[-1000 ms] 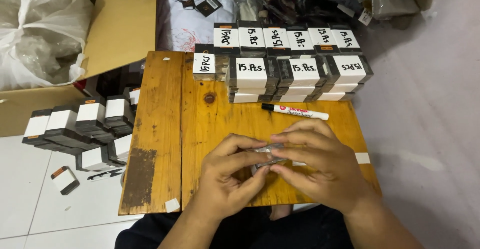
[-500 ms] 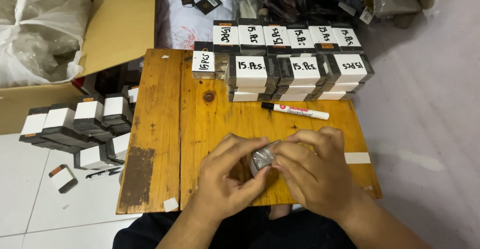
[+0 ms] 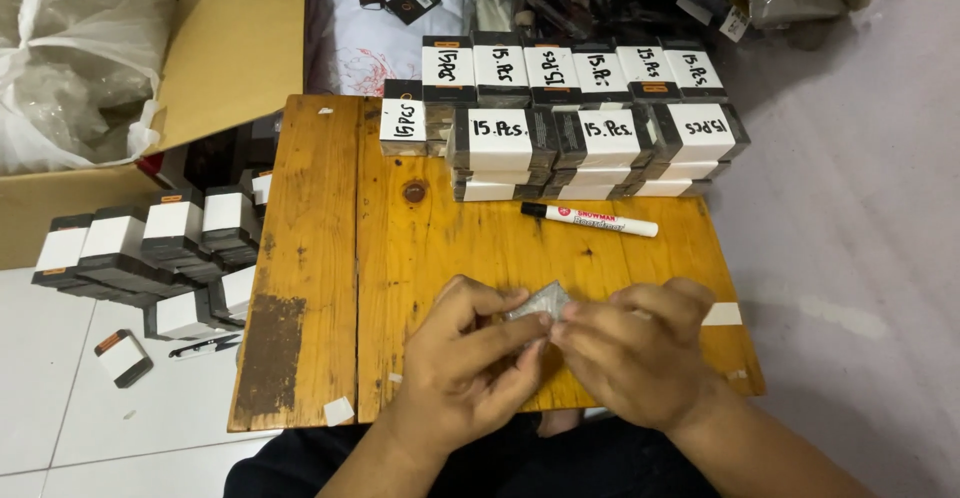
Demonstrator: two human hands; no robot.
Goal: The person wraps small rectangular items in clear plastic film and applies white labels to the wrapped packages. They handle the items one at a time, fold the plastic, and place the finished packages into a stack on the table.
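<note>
Both of my hands meet over the near edge of a low wooden board (image 3: 330, 258). My left hand (image 3: 465, 358) and my right hand (image 3: 640, 353) pinch a small clear plastic packet (image 3: 540, 303) between their fingertips; what is inside it is hidden. A white marker pen with a black cap (image 3: 590, 219) lies on the board just beyond my hands. At the board's far edge stand stacks of small black packs with white hand-marked labels (image 3: 560, 123).
More black packs with white labels (image 3: 150, 248) are stacked on the tiled floor to the left, one lying loose (image 3: 124, 357). An open cardboard box (image 3: 200, 48) with plastic bags (image 3: 70, 48) stands at the far left. Folded clothing in bags (image 3: 370, 18) lies behind the board.
My hands have kept working the packet at the board's near edge, shifting slightly; a corner of the packet now sticks up between my fingertips. The marker and stacks have not moved.
</note>
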